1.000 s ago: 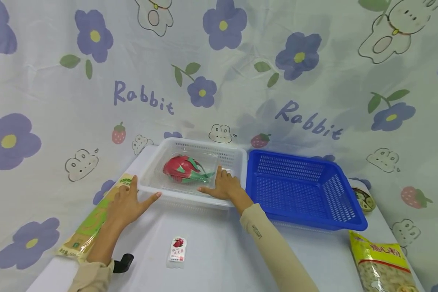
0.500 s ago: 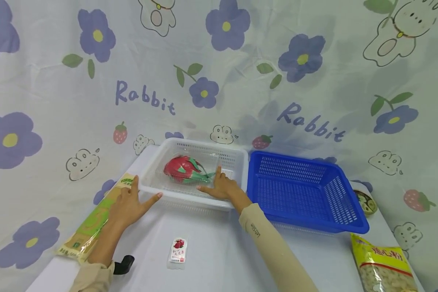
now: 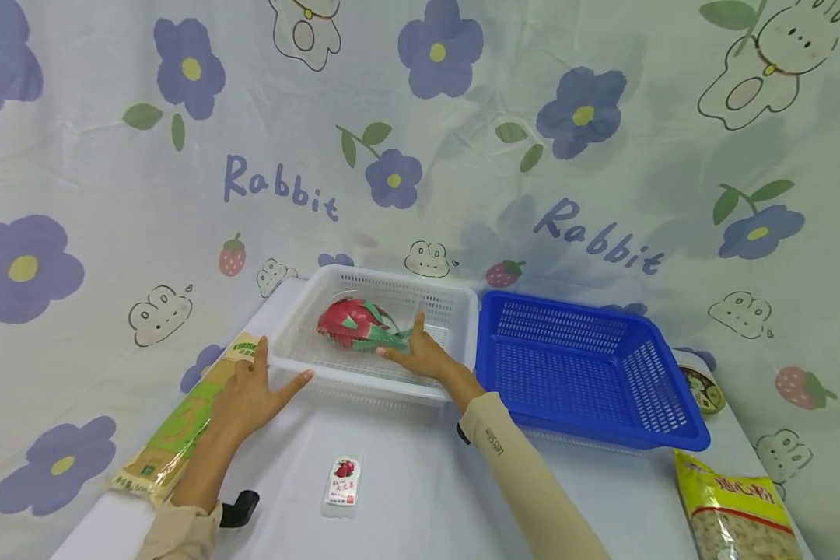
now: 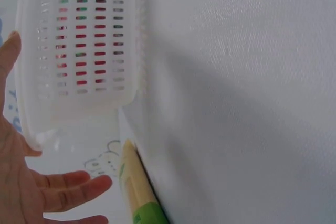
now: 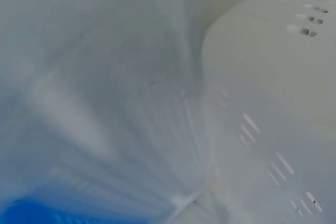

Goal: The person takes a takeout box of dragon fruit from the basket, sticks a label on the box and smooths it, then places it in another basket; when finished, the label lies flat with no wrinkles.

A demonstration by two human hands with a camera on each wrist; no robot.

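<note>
left hand [image 3: 250, 395]: thumb and forefinger spread wide at the near left corner of the white basket [image 3: 360, 380] | right hand [image 3: 430, 359]: over its near rim, forefinger straight, thumb apart; from here i can't tell the other fingers | clear-wrapped dragon fruit [image 3: 348, 321]: inside, beside that hand | blue basket [image 3: 595, 426]: just to the right

And there's the fruit [image 3: 353, 323], inside first basket [image 3: 364, 380], mid-frame; second basket [image 3: 553, 362] alongside, R of ctr. Left hand [image 3: 250, 395] at first basket's near L corner, right hand [image 3: 425, 356] just R of fruit. Pkt [image 3: 189, 412] lower L, label [image 3: 342, 482] btm ctr, bag [image 3: 738, 513] btm R, container [image 3: 705, 391] behind it.
</note>
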